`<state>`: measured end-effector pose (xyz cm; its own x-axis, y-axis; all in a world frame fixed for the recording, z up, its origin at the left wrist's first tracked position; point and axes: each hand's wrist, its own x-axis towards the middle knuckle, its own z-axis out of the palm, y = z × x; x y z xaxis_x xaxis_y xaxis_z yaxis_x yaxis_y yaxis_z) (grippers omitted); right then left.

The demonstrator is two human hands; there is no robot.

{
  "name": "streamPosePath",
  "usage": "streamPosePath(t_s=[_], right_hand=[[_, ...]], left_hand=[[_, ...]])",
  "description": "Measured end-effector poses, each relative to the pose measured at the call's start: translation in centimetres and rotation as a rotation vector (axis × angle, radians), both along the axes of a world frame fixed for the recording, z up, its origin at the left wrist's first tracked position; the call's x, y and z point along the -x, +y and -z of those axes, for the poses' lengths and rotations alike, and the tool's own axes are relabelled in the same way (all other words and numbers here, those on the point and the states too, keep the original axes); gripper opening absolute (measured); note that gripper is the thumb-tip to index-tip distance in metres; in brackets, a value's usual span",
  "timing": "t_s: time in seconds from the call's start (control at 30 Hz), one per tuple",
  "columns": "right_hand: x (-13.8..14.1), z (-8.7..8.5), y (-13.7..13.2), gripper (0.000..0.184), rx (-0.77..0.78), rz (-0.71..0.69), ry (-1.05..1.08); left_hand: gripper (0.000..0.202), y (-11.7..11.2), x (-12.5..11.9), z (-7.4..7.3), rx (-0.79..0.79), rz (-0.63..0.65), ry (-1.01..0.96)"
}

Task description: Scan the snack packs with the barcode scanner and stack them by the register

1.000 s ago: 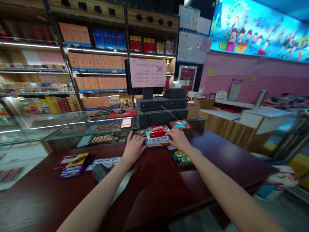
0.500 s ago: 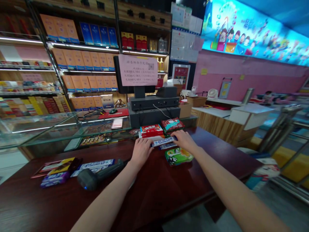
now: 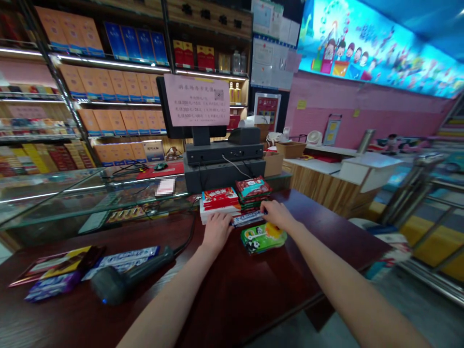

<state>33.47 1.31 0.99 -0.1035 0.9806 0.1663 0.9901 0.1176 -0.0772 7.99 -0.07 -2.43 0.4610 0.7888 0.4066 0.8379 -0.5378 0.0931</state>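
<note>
A slim blue-and-white candy packet (image 3: 248, 219) lies low at the table, stretched between my hands. My left hand (image 3: 216, 233) has its fingers closed at the packet's left end. At the right end, my right hand (image 3: 277, 215) pinches it with thumb and fingers. Just in front is a green snack packet (image 3: 259, 239) with a panda picture, near my right wrist. Right behind the candy packet stand a stack of red-and-white packets (image 3: 219, 198) and a stack of dark red and green packets (image 3: 253, 187).
A black barcode scanner (image 3: 123, 280) lies on the dark red table (image 3: 232, 299) at the left. Beside it are blue-and-white packets (image 3: 123, 261), a purple packet (image 3: 52, 286) and a yellow-brown packet (image 3: 68, 261). A cash register (image 3: 224, 159) and a glass display case (image 3: 72, 198) stand behind.
Both hands have lowered the blue-and-white packet toward the table, in front of the stacks. My view has shifted slightly to the right.
</note>
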Motion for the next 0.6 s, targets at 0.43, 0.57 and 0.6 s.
streamPosePath(t_s=[0.43,0.57,0.6], right_hand=[[-1.1,0.7,1.8,0.015,0.109,0.012,-0.012],[-1.3,0.9,2.0,0.018,0.11,0.011,0.0],[-1.3,0.9,2.1,0.02,0.111,0.009,0.003]], left_hand=[[0.011,1.3,-1.4,1.1,0.054,-0.009,0.003],[0.011,1.5,-1.6,1.3,0.056,-0.023,0.006],[0.01,1.5,-1.7,1.3,0.057,-0.028,0.007]])
